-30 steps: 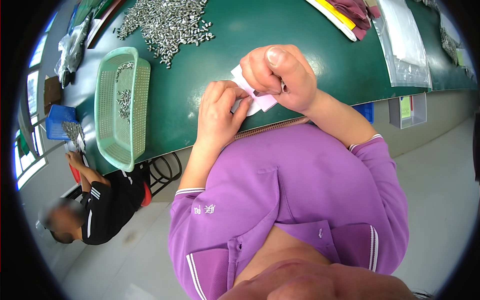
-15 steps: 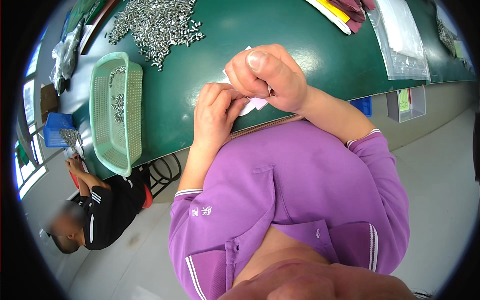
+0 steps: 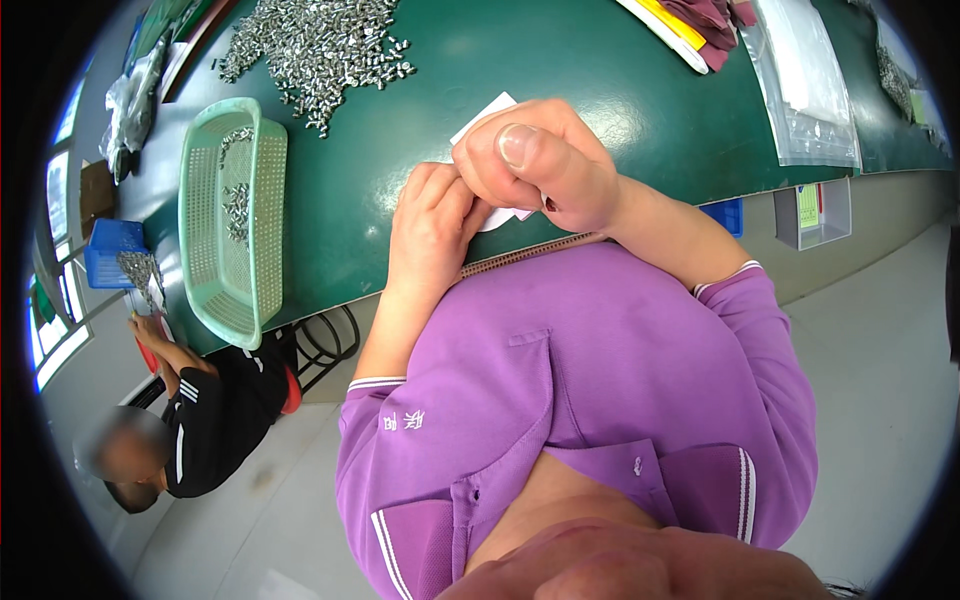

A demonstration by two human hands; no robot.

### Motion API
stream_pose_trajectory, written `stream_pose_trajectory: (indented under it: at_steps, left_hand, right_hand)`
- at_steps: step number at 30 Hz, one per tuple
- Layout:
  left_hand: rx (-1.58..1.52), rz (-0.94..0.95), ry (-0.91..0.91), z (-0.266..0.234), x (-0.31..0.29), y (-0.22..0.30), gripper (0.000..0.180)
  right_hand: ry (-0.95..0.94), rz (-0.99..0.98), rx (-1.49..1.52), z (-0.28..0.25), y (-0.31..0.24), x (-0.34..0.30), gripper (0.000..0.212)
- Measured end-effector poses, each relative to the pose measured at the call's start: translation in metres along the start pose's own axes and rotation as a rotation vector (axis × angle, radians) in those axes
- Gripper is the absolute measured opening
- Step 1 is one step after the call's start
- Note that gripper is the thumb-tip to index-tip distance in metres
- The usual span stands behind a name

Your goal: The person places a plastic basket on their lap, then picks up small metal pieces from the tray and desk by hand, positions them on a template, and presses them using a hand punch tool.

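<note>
Green tabletop (image 3: 345, 205) — left hand (image 3: 432, 213), right hand (image 3: 550, 165) curled, contents unclear; white paper (image 3: 486, 115) half-covered (purple shirt (image 3: 640, 340): stitched characters (image 3: 404, 421)).

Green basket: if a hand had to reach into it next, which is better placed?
Probably the left hand: it is closer to the green basket, which stands on the person's left. The right hand is farther across.

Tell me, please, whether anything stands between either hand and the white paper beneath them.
Nothing visible does: the left hand and right hand are close together over the white paper, hiding much of it. The green basket and metal pieces lie apart, farther left.
</note>
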State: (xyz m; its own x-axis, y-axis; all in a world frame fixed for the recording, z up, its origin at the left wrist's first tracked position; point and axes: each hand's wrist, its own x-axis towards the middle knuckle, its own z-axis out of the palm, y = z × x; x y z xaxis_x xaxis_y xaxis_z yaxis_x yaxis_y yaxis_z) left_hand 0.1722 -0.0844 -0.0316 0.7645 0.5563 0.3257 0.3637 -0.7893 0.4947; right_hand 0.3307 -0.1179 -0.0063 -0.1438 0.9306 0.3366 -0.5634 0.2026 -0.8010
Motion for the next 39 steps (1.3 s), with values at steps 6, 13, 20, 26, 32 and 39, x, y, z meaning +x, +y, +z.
stream_pose_trajectory:
  at_steps: [6, 13, 20, 26, 32, 39]
  left_hand:
    - [-0.009, -0.018, -0.015, 0.0, -0.002, -0.001, 0.017]
    - [-0.022, -0.01, 0.035, 0.002, -0.002, -0.003, 0.018]
    - [-0.589, -0.227, 0.225, 0.008, -0.018, -0.005, 0.013]
    - [-1.113, -0.282, 0.301, 0.006, -0.018, -0.006, 0.014]
    - [-1.176, -0.359, 0.272, 0.007, -0.021, -0.011, 0.015]
    - [-1.812, -0.604, 0.192, 0.005, -0.023, -0.016, 0.016]
  right_hand:
    - [0.027, 0.091, 0.049, 0.006, 0.001, 0.003, 0.039]
    - [0.042, 0.027, 0.015, -0.001, 0.009, 0.003, 0.04]
    - [0.058, -0.089, -0.015, -0.002, 0.001, -0.001, 0.04]
    - [0.082, -0.086, -0.065, -0.003, 0.004, 0.0, 0.041]
    - [0.088, -0.099, -0.077, -0.002, 0.003, 0.001, 0.041]
    - [0.087, -0.116, -0.079, -0.002, 0.004, 0.002, 0.041]
